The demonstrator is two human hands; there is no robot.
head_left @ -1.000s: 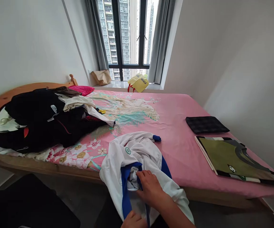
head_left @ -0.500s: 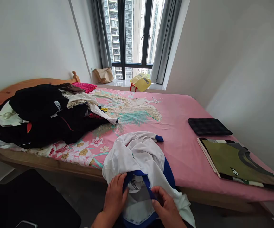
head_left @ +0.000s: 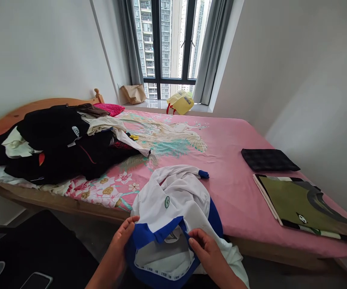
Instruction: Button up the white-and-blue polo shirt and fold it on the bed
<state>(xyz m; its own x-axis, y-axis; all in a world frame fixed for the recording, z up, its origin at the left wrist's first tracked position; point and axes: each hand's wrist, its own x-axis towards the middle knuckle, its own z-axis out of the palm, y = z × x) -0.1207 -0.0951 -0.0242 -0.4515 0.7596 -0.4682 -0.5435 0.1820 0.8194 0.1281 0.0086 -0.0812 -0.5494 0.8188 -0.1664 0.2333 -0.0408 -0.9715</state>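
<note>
A crumpled white shirt with blue trim hangs over the near edge of the pink bed. My left hand grips the blue hem on its left side, thumb on top. My right hand pinches the same blue edge on the right. Between them the hem is spread open, showing the white inside and a label. A small green round badge shows on the shirt's front.
A heap of dark and white clothes covers the bed's left part. A folded olive shirt and a folded black item lie at the right. Yellow bag and brown paper bag sit on the windowsill. A phone lies on the floor at lower left.
My left hand came up from below and took the hem. Both hands have pulled the blue edge apart, opening the shirt wider, and the green badge shows again.
</note>
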